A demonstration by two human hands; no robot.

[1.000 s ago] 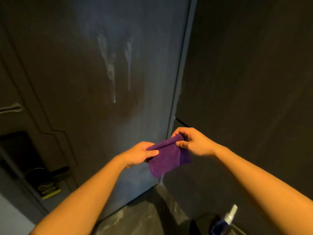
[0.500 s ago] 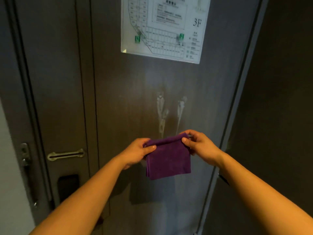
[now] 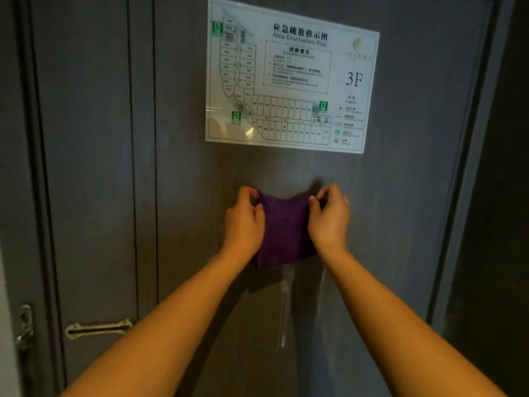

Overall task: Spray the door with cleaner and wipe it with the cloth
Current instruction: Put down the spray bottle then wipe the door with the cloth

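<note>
Hands: both hands pinch the top corners of the folded purple microfibre cloth (image 3: 284, 230), the left hand (image 3: 244, 222) on its left corner and the right hand (image 3: 329, 219) on its right corner. The fingers are closed on the fabric and the cloth hangs stretched between them.

Door: the dark grey wood-grain door (image 3: 183, 253) is directly behind the hands. The cloth lies against it or just in front; I cannot tell if it touches.

Plan: the white laminated evacuation plan sheet (image 3: 292, 78) is fixed above the hands, near the cloth's top edge. Risk: an upward stroke can catch its lower edge, lift it, or push wet cleaner under it.

Runs: pale streaks of cleaner (image 3: 284, 308) go down the door below the cloth, between the forearms. Risk: if the wipe starts high and slow, I think the runs will travel further down and dry as marks.

Grip: only the fingertips hold the corners. Risk: with such a light pinch, pressure on the door is weak, and one corner can slip out so that the cloth drops or bunches.

Latch: the small brass slotted latch plate (image 3: 98, 329) is low and far left of the left forearm. Risk: small; a wide sideways stroke can snag there.
</note>
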